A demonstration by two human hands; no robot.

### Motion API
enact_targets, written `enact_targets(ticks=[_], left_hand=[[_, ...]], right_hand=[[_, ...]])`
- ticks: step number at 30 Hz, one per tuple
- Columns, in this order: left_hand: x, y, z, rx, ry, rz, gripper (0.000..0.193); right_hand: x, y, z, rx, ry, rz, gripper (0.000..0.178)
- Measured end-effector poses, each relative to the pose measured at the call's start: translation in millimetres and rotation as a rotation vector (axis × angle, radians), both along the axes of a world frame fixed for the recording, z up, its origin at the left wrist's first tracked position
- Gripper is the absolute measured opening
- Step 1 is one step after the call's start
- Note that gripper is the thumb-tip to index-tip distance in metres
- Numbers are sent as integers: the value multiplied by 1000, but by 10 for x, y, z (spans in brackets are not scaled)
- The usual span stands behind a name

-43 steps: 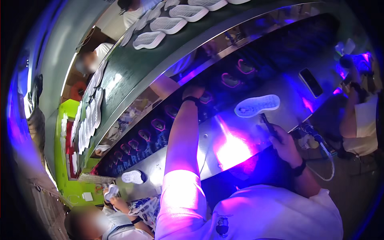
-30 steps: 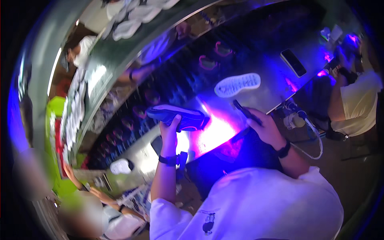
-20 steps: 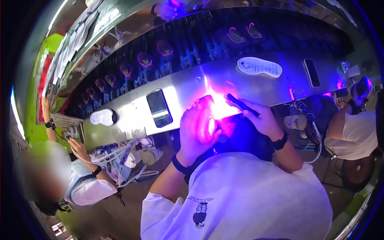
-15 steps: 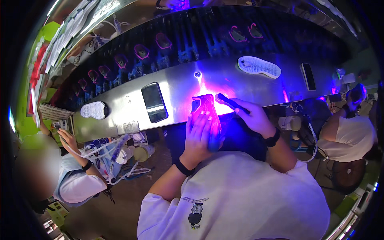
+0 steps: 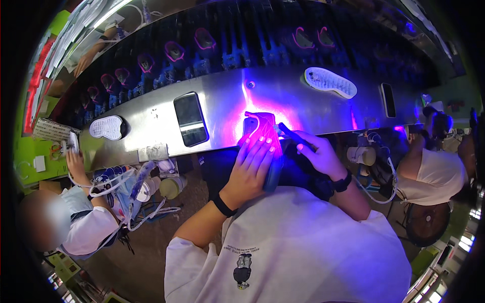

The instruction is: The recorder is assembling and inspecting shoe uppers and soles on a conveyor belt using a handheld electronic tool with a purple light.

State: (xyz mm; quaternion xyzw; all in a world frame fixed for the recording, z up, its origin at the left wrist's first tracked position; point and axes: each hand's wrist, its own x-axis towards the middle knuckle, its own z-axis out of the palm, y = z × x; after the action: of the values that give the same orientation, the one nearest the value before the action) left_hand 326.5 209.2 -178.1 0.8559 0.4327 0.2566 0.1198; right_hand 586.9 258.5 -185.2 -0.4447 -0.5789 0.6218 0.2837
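Observation:
A shoe upper, glowing pink and violet under the strong light, rests over the near edge of the metal table, its opening toward the far side. My left hand holds it from above, fingers laid side by side across its top. My fingers hide much of the upper, and its lower end is dark. In my right hand is a small brush with a slim black handle. The brush's head is right at the upper's right side; glare keeps me from seeing whether it touches.
Metal table bears a dark-screened phone, another phone, a white shoe sole and another sole. Beyond runs a dark rack with several pink-edged shoe parts. People sit at left and right.
The view has shifted slightly. The brush and my right hand have moved a little down and right. My left hand stays on the shoe upper. The person at left has lowered a hand.

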Motion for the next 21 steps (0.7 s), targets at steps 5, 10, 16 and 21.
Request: enact_targets(ticks=[5,10,16,21], left_hand=[[10,22,96,-46,10,-12,62],[74,62,126,-55,43,-36,67],[262,135,245,-45,42,44,74],[461,201,370,-89,41,94,78]], right_hand=[[78,-108,61,-43,-3,25,44],[280,-358,186,-143,-18,30,45],[315,-203,215,-118,-44,6,46],[446,-317,345,-155,37,-6,48]])
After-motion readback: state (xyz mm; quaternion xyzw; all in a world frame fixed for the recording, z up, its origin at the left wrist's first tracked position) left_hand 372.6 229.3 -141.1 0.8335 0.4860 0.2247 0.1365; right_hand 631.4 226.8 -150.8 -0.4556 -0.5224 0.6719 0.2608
